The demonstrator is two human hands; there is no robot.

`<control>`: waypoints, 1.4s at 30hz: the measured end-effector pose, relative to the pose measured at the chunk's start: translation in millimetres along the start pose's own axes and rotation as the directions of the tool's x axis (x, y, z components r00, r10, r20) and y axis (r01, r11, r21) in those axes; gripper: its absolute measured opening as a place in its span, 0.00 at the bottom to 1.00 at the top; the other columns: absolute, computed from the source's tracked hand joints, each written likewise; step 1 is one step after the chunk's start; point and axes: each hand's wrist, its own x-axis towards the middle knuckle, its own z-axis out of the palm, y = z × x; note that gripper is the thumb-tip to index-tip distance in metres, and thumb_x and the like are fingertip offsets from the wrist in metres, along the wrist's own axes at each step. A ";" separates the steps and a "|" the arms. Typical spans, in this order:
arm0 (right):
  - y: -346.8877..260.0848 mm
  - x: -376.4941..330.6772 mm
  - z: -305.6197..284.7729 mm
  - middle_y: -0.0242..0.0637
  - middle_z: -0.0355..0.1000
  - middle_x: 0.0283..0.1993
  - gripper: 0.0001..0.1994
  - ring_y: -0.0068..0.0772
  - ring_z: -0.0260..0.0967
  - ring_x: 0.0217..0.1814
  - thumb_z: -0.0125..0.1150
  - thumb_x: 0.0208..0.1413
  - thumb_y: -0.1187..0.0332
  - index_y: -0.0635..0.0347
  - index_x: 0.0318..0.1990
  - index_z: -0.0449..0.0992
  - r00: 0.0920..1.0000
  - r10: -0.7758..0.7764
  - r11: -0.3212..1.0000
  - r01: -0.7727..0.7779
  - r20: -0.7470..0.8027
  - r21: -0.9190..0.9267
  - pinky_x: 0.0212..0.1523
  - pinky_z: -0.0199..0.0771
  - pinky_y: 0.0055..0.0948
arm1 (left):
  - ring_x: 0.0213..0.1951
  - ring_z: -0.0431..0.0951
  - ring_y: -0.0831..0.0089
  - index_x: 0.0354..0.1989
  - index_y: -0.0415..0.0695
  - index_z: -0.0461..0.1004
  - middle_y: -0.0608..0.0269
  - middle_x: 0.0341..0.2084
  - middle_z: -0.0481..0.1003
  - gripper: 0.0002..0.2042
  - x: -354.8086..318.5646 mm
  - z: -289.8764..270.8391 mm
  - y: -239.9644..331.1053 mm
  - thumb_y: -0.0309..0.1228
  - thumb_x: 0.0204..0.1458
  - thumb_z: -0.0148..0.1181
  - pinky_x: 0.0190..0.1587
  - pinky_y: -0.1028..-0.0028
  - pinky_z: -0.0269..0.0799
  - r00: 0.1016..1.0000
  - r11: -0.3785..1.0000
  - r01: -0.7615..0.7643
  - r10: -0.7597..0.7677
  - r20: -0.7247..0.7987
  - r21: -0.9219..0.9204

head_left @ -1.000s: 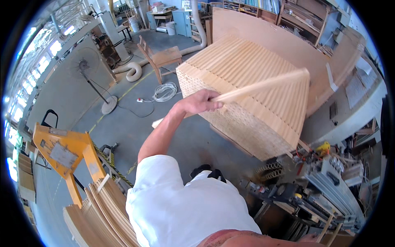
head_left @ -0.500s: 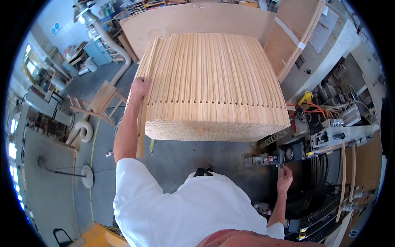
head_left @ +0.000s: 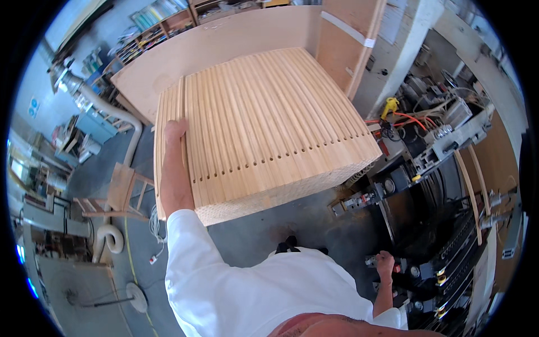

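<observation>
A big stack of pale curved wooden slats (head_left: 269, 123) with drilled holes near their front ends fills the middle of the view. My left hand (head_left: 175, 140) reaches out in a white sleeve and grips a loose slat (head_left: 181, 92) lying at the stack's left edge. My right hand (head_left: 384, 263) is low at the right, closed into a fist on a control of the dark machine (head_left: 426, 236). What exactly it grips is too small to tell.
Large plywood sheets (head_left: 224, 39) lean behind the stack. The machine at the right carries orange cables (head_left: 401, 118) and curved slats (head_left: 469, 185). A wooden chair frame (head_left: 118, 194), a white dust hose (head_left: 109, 238) and a round floor stand (head_left: 136, 296) stand on the grey floor at the left.
The view swung from the left floor area onto the stack. The slat I carried in my left hand now lies at the stack's left edge. My right hand stays at the machine.
</observation>
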 end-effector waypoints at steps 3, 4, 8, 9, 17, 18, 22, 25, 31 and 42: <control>10.3 -20.4 -5.2 0.51 0.78 0.34 0.09 0.52 0.77 0.40 0.63 0.50 0.71 0.66 0.38 0.80 0.999 -0.027 1.000 0.026 -0.040 -0.015 0.42 0.75 0.39 | 0.51 0.79 0.50 0.46 0.33 0.79 0.38 0.45 0.78 0.28 27.5 22.1 -3.2 0.49 0.51 0.56 0.54 0.58 0.72 1.000 0.998 -0.016 0.018 0.019 -0.064; 14.5 -23.1 -7.1 0.52 0.78 0.35 0.10 0.53 0.77 0.41 0.63 0.50 0.71 0.66 0.38 0.80 0.999 -0.037 0.999 0.036 -0.025 -0.038 0.43 0.75 0.39 | 0.51 0.79 0.50 0.46 0.33 0.79 0.38 0.46 0.78 0.28 38.1 26.0 -10.5 0.49 0.51 0.56 0.55 0.58 0.72 1.000 0.994 -0.013 0.015 0.010 -0.105; 29.4 -41.5 -9.9 0.53 0.77 0.38 0.11 0.56 0.75 0.45 0.61 0.52 0.68 0.65 0.39 0.79 0.991 -0.098 0.995 0.095 -0.093 -0.042 0.46 0.74 0.42 | 0.51 0.78 0.51 0.43 0.34 0.79 0.41 0.47 0.77 0.23 60.1 25.7 -26.6 0.45 0.54 0.53 0.56 0.57 0.71 0.953 0.993 -0.113 0.097 -0.287 -0.038; 47.4 -41.9 -9.7 0.54 0.76 0.40 0.12 0.57 0.74 0.46 0.60 0.54 0.67 0.64 0.43 0.78 0.992 -0.086 0.995 0.082 -0.090 -0.051 0.47 0.73 0.43 | 0.50 0.78 0.50 0.42 0.36 0.80 0.44 0.44 0.79 0.18 58.6 15.9 -30.5 0.38 0.56 0.50 0.54 0.55 0.73 0.836 0.896 -0.376 0.438 -0.329 0.236; 9.1 -72.7 -95.3 0.46 0.75 0.51 0.16 0.52 0.72 0.53 0.59 0.59 0.65 0.56 0.53 0.76 0.944 0.081 0.997 -0.076 -0.321 0.028 0.53 0.74 0.43 | 0.49 0.79 0.58 0.55 0.34 0.74 0.45 0.48 0.78 0.21 -323.2 -24.0 182.4 0.40 0.68 0.45 0.50 0.66 0.77 0.693 0.463 -0.720 0.445 -0.567 -0.517; 20.3 -116.9 -83.5 0.45 0.74 0.49 0.15 0.52 0.73 0.52 0.60 0.58 0.66 0.57 0.51 0.76 0.914 0.127 0.989 -0.087 -0.384 0.120 0.52 0.74 0.43 | 0.44 0.80 0.59 0.47 0.34 0.78 0.48 0.41 0.79 0.18 -370.4 4.6 197.8 0.37 0.67 0.48 0.47 0.65 0.77 0.619 0.412 -0.785 0.573 -0.538 -0.463; 80.4 -247.1 -94.3 0.44 0.73 0.49 0.15 0.51 0.73 0.50 0.63 0.55 0.69 0.57 0.51 0.75 0.738 0.213 0.963 -0.269 -0.641 0.010 0.49 0.75 0.44 | 0.42 0.78 0.59 0.36 0.35 0.76 0.52 0.37 0.78 0.11 -529.5 174.4 234.4 0.28 0.63 0.50 0.50 0.64 0.73 0.090 0.009 -0.801 0.990 -0.107 -0.598; 86.5 -322.6 -112.1 0.44 0.73 0.52 0.17 0.52 0.70 0.54 0.65 0.50 0.71 0.58 0.50 0.75 0.524 0.344 0.855 -0.518 -0.779 0.029 0.54 0.72 0.45 | 0.44 0.79 0.67 0.48 0.33 0.75 0.54 0.42 0.79 0.13 -652.2 212.2 240.9 0.31 0.64 0.51 0.47 0.71 0.75 -0.028 0.308 -0.417 0.936 0.351 -0.855; 105.1 -516.7 -87.9 0.45 0.74 0.44 0.11 0.52 0.70 0.50 0.60 0.51 0.69 0.58 0.43 0.76 0.068 0.599 0.265 -0.957 -0.798 0.117 0.49 0.71 0.47 | 0.40 0.79 0.73 0.51 0.35 0.75 0.57 0.38 0.79 0.14 -747.6 269.0 226.8 0.31 0.62 0.55 0.45 0.75 0.75 -0.457 0.272 -0.488 0.730 0.508 -0.829; 69.3 -553.6 -37.4 0.46 0.76 0.51 0.18 0.48 0.74 0.54 0.61 0.57 0.75 0.57 0.56 0.76 -0.018 0.622 0.389 -0.861 -0.783 0.329 0.54 0.73 0.39 | 0.36 0.80 0.69 0.47 0.41 0.78 0.55 0.36 0.80 0.13 -825.1 318.9 338.1 0.33 0.57 0.61 0.42 0.71 0.75 -0.589 -0.090 -0.530 0.754 0.290 -0.843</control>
